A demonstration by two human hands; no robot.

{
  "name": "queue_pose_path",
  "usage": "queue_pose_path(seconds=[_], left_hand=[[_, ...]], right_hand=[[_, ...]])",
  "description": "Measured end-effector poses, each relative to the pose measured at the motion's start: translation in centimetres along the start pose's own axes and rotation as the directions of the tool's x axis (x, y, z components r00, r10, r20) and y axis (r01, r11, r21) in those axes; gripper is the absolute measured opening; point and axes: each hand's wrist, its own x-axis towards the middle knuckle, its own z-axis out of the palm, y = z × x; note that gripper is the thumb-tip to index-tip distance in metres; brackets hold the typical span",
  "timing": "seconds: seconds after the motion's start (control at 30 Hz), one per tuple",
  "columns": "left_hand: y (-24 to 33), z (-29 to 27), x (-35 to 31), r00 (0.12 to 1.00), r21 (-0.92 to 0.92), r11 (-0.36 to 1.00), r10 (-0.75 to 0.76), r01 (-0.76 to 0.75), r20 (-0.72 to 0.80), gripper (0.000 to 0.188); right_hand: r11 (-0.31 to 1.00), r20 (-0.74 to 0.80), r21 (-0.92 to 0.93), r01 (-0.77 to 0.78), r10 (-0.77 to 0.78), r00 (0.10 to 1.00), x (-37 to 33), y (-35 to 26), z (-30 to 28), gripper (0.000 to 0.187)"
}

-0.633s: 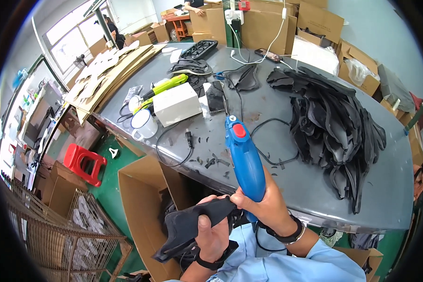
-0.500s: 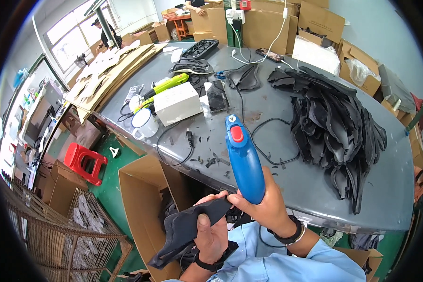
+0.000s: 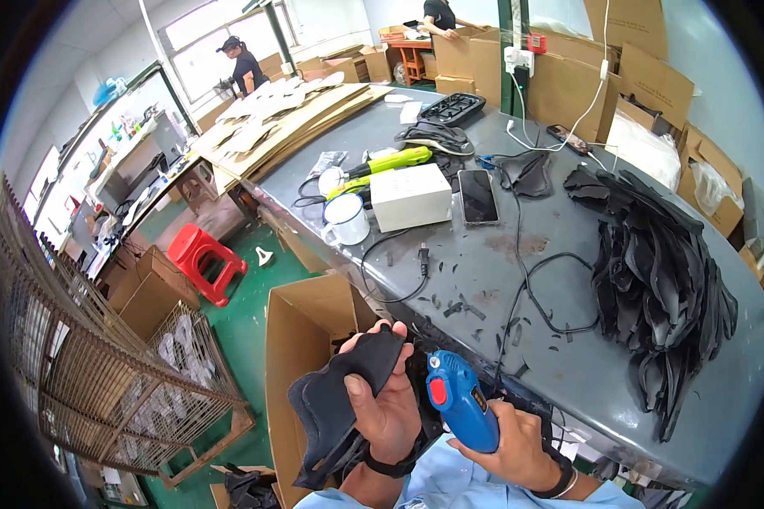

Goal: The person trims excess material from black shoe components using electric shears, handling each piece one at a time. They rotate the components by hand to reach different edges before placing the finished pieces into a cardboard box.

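My left hand (image 3: 389, 407) is closed around a curved black fabric piece (image 3: 335, 394), thumb on its near face and fingers behind it. The piece hangs down to the left, over an open cardboard box (image 3: 282, 339). In my right hand (image 3: 518, 445) is a blue handheld power cutter (image 3: 464, 403) with a red button, gripped by its lower end. Its head tilts up and left, a small gap away from the fabric. Any blade is too small to make out. A big pile of similar black pieces (image 3: 654, 271) lies on the right of the grey table (image 3: 552, 229).
A white box (image 3: 412, 199), an enamel mug (image 3: 345, 220), a phone (image 3: 479, 197) and a yellow-green tool (image 3: 382, 170) stand or lie farther back. A black cord (image 3: 522, 293) loops among dark scraps. Left are a red stool (image 3: 204, 259) and a wire cage (image 3: 110, 373). Another person (image 3: 244, 68) is far off.
The blue cutter has come away from the fabric and dropped lower. My left hand has raised and turned the piece upright. The whole view has swung left.
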Motion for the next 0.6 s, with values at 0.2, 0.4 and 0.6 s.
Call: queue_pose_path(seconds=[0.2,0.4,0.6], left_hand=[[-0.2,-0.9,-0.1,0.998,0.115,0.992,0.053,-0.056,0.026,0.052],[-0.1,-1.4,-0.1,0.99,0.196,0.976,0.07,-0.093,0.119,0.054],[1.2,-2.2,0.4,0.986,0.252,0.968,-0.041,-0.001,0.161,0.054]], right_hand=[[0.991,-0.01,-0.075,0.107,-0.108,0.994,0.3,-0.1,0.4,0.063],[0.989,-0.013,-0.08,0.122,-0.124,0.992,0.4,-0.1,0.1,0.063],[0.991,-0.002,-0.059,0.12,-0.121,0.993,0.4,-0.2,-0.2,0.062]])
